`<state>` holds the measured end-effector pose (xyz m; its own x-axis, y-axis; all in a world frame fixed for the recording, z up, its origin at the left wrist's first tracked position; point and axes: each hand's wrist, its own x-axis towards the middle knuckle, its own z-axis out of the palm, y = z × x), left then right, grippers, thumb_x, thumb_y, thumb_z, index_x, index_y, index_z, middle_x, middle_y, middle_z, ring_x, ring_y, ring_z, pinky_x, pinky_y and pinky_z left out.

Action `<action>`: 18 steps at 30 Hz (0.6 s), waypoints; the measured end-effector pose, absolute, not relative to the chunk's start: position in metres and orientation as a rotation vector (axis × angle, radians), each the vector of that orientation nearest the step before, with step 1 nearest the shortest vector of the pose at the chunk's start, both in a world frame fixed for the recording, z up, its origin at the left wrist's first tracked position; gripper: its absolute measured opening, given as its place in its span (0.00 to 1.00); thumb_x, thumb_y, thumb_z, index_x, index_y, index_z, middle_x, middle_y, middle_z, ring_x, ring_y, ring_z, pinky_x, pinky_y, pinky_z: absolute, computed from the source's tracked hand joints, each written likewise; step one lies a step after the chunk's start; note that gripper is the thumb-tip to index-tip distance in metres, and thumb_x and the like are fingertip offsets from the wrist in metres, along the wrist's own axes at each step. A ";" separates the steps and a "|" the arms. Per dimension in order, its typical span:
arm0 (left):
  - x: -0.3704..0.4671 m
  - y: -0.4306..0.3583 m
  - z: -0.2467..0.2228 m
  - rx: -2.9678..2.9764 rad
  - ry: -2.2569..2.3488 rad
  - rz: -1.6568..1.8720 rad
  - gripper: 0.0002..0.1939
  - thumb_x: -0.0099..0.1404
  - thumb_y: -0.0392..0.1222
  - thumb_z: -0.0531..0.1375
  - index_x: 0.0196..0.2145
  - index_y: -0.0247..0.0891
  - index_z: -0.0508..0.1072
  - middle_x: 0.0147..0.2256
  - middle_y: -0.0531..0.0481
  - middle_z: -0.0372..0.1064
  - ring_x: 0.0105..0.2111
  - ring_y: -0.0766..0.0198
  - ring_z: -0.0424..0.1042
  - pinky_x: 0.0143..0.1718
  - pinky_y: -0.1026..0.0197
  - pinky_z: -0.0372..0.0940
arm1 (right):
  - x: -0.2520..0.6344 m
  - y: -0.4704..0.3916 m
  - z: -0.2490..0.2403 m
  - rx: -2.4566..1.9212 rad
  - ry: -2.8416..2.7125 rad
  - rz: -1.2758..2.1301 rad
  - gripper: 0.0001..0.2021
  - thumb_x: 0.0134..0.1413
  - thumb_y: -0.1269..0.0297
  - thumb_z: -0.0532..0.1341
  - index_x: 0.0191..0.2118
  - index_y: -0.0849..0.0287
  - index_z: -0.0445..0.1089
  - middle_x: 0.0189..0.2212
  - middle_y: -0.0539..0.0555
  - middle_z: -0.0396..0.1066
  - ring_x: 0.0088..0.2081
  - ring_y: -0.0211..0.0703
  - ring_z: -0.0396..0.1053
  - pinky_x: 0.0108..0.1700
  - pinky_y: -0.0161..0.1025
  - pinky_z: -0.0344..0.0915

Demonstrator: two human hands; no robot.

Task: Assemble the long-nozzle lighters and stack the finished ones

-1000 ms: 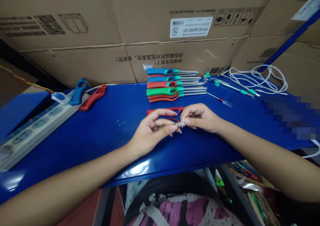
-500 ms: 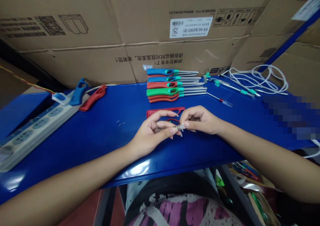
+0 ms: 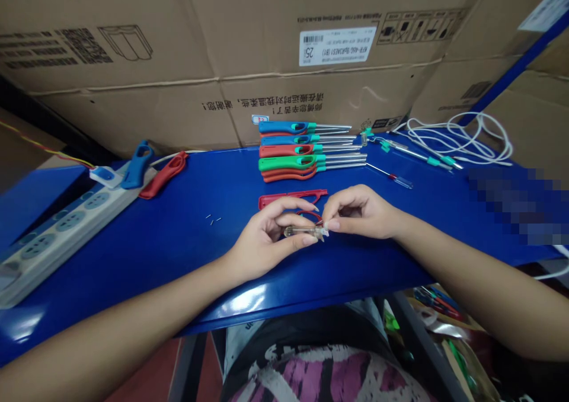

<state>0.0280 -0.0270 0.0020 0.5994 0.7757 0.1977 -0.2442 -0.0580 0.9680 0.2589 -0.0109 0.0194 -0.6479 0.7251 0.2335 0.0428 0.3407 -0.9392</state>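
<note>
My left hand point(image 3: 267, 236) is closed around a small clear lighter fuel tank point(image 3: 302, 231) with a whitish end. My right hand point(image 3: 358, 212) pinches at that whitish end with thumb and forefinger; the fingertips hide the exact spot. Just beyond the hands lies a red lighter shell half point(image 3: 287, 198). A red curved part point(image 3: 310, 215) shows between the hands, partly covered by the fingers. Several finished-looking stick lighters point(image 3: 288, 163) in blue, red and green are stacked in a row behind them, their metal tubes pointing right.
Left, a power strip point(image 3: 66, 227) carries a blue handle point(image 3: 137, 165) beside a red handle point(image 3: 164, 175). Small metal pins point(image 3: 212, 219) lie on the blue table point(image 3: 186, 242). Right, a screwdriver point(image 3: 402, 181), metal tubes point(image 3: 413, 153) and coiled white cable point(image 3: 457, 138). Cardboard point(image 3: 249, 34) stands behind.
The left fingers have loosened and shifted, so more of the clear fuel tank's body shows. The right hand stays at its whitish end.
</note>
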 end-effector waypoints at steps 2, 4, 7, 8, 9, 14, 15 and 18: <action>0.028 -0.027 0.001 1.392 0.474 0.886 0.19 0.62 0.33 0.68 0.49 0.39 0.70 0.38 0.48 0.81 0.41 0.60 0.81 0.42 0.64 0.74 | 0.259 -0.011 0.019 -0.668 -1.965 1.342 0.10 0.58 0.60 0.67 0.32 0.64 0.76 0.28 0.53 0.76 0.28 0.35 0.69 0.31 0.32 0.66; 0.028 -0.027 0.000 1.387 0.466 0.885 0.19 0.63 0.32 0.68 0.49 0.39 0.70 0.38 0.48 0.81 0.40 0.61 0.81 0.42 0.65 0.74 | 0.259 -0.011 0.018 -0.656 -1.975 1.336 0.10 0.59 0.61 0.66 0.33 0.64 0.76 0.28 0.54 0.76 0.29 0.35 0.70 0.32 0.32 0.66; 0.028 -0.028 0.001 1.375 0.490 0.880 0.18 0.63 0.33 0.68 0.49 0.39 0.70 0.37 0.48 0.81 0.40 0.61 0.81 0.41 0.64 0.74 | 0.259 -0.011 0.018 -0.631 -1.984 1.320 0.09 0.59 0.62 0.66 0.33 0.64 0.75 0.28 0.54 0.76 0.29 0.35 0.70 0.32 0.32 0.66; 0.029 -0.028 0.002 1.371 0.503 0.882 0.18 0.63 0.34 0.68 0.49 0.39 0.70 0.37 0.48 0.81 0.40 0.60 0.81 0.41 0.63 0.74 | 0.259 -0.011 0.018 -0.625 -1.982 1.313 0.08 0.59 0.63 0.66 0.33 0.64 0.75 0.28 0.53 0.76 0.29 0.34 0.70 0.32 0.32 0.66; 0.029 -0.029 0.002 1.367 0.516 0.887 0.18 0.62 0.34 0.68 0.48 0.38 0.70 0.37 0.48 0.81 0.39 0.60 0.81 0.41 0.63 0.74 | 0.259 -0.012 0.017 -0.621 -1.979 1.306 0.08 0.59 0.63 0.66 0.33 0.64 0.75 0.28 0.53 0.76 0.29 0.34 0.70 0.32 0.31 0.66; 0.031 -0.032 0.006 1.400 0.556 0.960 0.16 0.61 0.34 0.70 0.46 0.37 0.71 0.37 0.48 0.81 0.40 0.60 0.81 0.41 0.64 0.75 | 0.258 -0.013 0.015 -0.615 -1.966 1.264 0.07 0.59 0.65 0.66 0.34 0.64 0.75 0.28 0.53 0.75 0.29 0.34 0.70 0.32 0.31 0.66; 0.031 -0.032 0.006 1.407 0.554 0.971 0.16 0.61 0.34 0.70 0.45 0.37 0.72 0.37 0.48 0.81 0.40 0.61 0.81 0.41 0.65 0.74 | 0.258 -0.013 0.015 -0.616 -1.969 1.256 0.07 0.59 0.65 0.66 0.34 0.64 0.75 0.28 0.53 0.75 0.29 0.34 0.70 0.32 0.31 0.66; 0.031 -0.033 0.006 1.378 0.527 0.964 0.16 0.61 0.33 0.69 0.45 0.37 0.72 0.37 0.49 0.81 0.39 0.63 0.81 0.39 0.67 0.74 | 0.257 -0.013 0.015 -0.606 -1.966 1.255 0.07 0.59 0.65 0.66 0.33 0.63 0.75 0.28 0.53 0.75 0.29 0.34 0.70 0.32 0.31 0.67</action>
<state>0.0311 -0.0327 0.0062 0.5377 0.8152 0.2153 -0.2586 -0.0837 0.9624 0.2573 -0.0132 0.0148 -0.6340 0.7056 0.3166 0.0100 0.4168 -0.9089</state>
